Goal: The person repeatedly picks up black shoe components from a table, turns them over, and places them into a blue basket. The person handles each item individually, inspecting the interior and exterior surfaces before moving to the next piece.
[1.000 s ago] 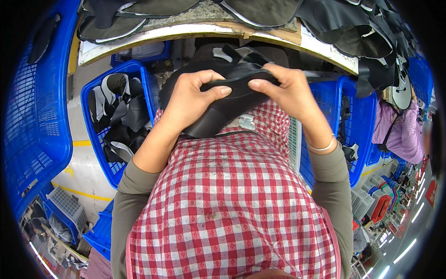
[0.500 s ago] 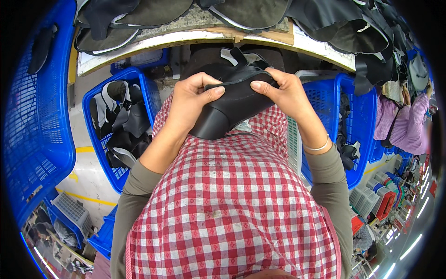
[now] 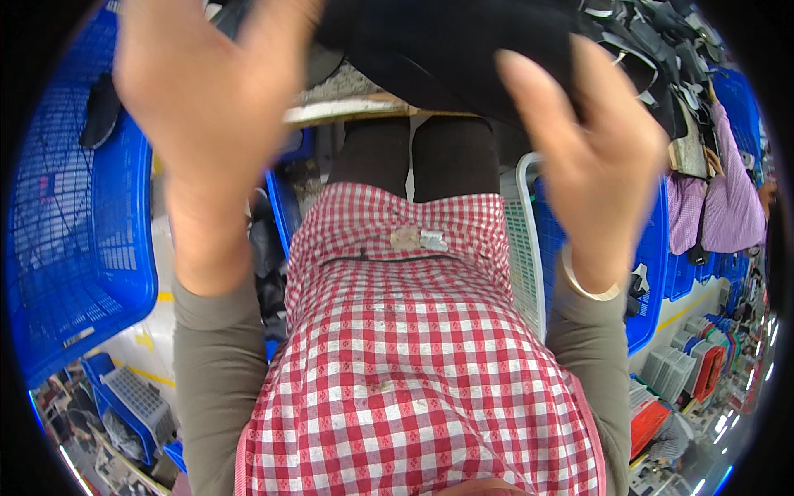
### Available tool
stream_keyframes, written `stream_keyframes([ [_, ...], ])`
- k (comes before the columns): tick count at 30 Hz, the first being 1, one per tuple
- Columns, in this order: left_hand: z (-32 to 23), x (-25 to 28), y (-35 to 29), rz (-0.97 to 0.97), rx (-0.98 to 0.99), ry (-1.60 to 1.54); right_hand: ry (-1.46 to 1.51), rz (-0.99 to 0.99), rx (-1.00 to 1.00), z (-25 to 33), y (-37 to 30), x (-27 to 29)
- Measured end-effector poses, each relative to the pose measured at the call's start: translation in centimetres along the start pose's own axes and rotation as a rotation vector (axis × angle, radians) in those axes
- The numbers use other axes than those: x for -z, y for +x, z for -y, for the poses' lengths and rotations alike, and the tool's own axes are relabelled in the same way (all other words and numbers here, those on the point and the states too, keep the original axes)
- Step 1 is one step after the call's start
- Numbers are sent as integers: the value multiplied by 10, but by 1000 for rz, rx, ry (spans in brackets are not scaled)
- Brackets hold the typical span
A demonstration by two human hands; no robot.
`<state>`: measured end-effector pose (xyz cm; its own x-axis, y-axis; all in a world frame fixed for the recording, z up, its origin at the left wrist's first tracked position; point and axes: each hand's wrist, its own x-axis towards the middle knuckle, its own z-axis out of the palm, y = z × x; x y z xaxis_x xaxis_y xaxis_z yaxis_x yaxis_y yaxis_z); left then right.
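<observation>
A black shoe upper (image 3: 447,50) is held up large and dark at the top of the picture, smeared by motion, its upper part cut off. My left hand (image 3: 207,99) is raised at its left edge; the fingertips run out of the picture. On the right, the thumb of my right hand (image 3: 591,149) overlaps the black material, and the first finger lies at its right edge. Both hands are blurred, their grip partly hidden.
A workbench edge (image 3: 356,107) crosses ahead of my lap. Blue crates stand at the left (image 3: 124,240) and right (image 3: 649,289), beside a pale green basket (image 3: 523,248). Black shoe pieces (image 3: 662,50) are heaped at the far right. A person in a checked purple top (image 3: 732,207) is at work there.
Both hands have come up and apart from above my lap, bringing the black shoe upper toward the top of the picture. My lap and the apron's front now show.
</observation>
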<state>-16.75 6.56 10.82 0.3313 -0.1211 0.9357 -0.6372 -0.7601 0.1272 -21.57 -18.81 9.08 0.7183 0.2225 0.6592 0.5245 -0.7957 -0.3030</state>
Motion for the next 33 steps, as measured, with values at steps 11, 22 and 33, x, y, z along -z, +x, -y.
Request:
stream_keyframes([
  [11,73,-20,-110,508,140,106,904,33,-443,-85,0,-109],
  [22,30,-20,-119,306,472,-230,124,-57,180,-57,32,-63],
  [33,5,-7,-113,321,379,-216,570,486,281,-37,27,-131],
])
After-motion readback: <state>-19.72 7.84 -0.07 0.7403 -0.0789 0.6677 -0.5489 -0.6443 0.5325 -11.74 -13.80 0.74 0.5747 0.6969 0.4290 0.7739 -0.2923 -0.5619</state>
